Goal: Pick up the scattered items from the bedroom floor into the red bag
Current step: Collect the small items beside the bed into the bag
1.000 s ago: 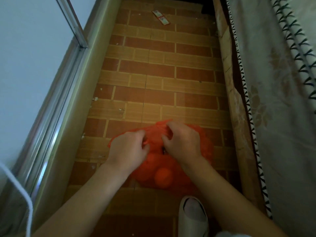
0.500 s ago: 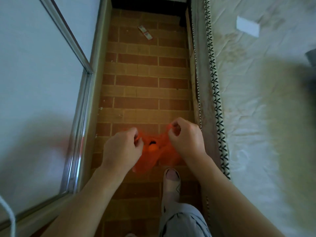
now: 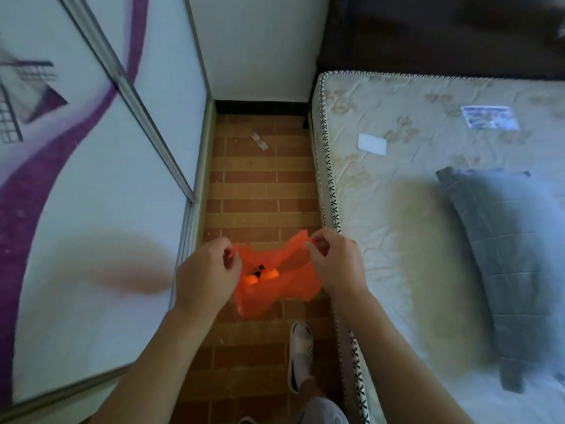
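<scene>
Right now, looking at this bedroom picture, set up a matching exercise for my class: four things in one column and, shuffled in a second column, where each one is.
Things:
1. red bag
2. small wrapper
3. grey folded cloth
4. white slipper

Places:
A. lying on the mattress
B. on the person's foot
C. held between the left hand and the right hand
D. on the floor near the far wall

Pairs: 1-C, 2-D, 3-A, 4-B
</scene>
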Available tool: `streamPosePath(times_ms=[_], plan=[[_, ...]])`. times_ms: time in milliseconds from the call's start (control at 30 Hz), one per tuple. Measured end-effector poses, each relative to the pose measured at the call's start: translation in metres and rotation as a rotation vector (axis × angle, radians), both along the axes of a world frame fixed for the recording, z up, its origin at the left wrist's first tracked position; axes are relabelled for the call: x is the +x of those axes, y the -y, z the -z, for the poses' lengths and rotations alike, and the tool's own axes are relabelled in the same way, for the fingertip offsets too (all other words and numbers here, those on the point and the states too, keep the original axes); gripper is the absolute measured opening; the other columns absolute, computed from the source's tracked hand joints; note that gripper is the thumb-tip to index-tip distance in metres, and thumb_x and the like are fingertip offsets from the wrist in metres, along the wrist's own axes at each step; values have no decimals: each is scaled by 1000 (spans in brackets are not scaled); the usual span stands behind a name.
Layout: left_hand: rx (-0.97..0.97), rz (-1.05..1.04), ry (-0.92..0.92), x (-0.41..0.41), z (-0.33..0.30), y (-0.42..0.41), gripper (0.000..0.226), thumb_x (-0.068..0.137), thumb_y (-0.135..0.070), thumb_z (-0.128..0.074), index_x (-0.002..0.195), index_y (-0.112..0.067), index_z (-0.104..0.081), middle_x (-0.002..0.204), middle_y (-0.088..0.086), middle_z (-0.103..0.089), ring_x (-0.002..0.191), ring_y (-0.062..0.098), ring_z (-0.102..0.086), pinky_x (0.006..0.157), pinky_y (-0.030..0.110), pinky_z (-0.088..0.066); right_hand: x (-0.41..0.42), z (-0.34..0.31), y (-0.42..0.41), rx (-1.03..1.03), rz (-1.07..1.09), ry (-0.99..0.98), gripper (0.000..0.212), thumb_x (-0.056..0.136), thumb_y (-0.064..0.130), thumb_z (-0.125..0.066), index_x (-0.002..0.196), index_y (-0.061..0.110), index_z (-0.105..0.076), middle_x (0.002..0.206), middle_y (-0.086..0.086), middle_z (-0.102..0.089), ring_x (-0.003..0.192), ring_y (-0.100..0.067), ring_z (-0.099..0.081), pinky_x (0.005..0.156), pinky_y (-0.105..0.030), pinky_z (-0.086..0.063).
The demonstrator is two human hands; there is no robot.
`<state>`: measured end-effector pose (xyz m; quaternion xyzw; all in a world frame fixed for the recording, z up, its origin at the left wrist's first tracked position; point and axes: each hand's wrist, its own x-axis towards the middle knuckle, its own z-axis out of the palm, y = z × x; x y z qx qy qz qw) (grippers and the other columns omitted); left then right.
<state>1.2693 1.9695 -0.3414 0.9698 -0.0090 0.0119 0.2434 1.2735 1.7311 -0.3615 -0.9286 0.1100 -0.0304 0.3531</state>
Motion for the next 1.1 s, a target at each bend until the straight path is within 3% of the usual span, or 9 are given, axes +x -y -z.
streamPosePath(times_ms=[133, 267, 467, 700, 1100], plan=[[28, -49, 58, 13, -72, 4, 9, 92, -28, -69, 85, -25, -64, 70, -9, -64, 62, 19, -60, 55, 26, -46, 6, -71, 11, 59, 19, 37, 6, 88, 33, -75, 89, 28, -71, 73, 13, -68, 72, -9, -64, 65, -35, -55], [9, -84, 132, 27, -132, 18, 10, 92, -26, -71, 84, -21, -67, 67, -12, -57, 58, 9, -47, 52, 13, -26, 21, -124, 27, 47, 19, 70, 8, 88, 32, -75, 85, 27, -70, 67, 13, -63, 66, -7, -60, 59, -31, -50], [-23, -128, 150, 54, -173, 38, 11, 94, -29, -69, 86, -21, -68, 67, -8, -63, 59, 12, -57, 53, 18, -37, 56, -168, 52, 120, 57, 83, 12, 88, 29, -75, 78, 27, -67, 62, 12, -60, 60, -5, -56, 56, -29, -46], [-52, -174, 165, 90, -202, 69, 12, 95, -30, -69, 91, -19, -71, 69, -6, -64, 61, 11, -58, 56, 17, -39, 102, -199, 77, 206, 50, 95, 12, 87, 29, -72, 77, 25, -67, 61, 7, -63, 58, -12, -59, 59, -37, -55], [-76, -255, 268, 159, -243, 85, 12, 95, -29, -68, 89, -20, -70, 67, -6, -64, 57, 9, -54, 52, 16, -32, 190, -248, 99, 192, -19, 187, 9, 89, 27, -74, 81, 25, -70, 63, 9, -63, 60, -10, -59, 58, -30, -51]])
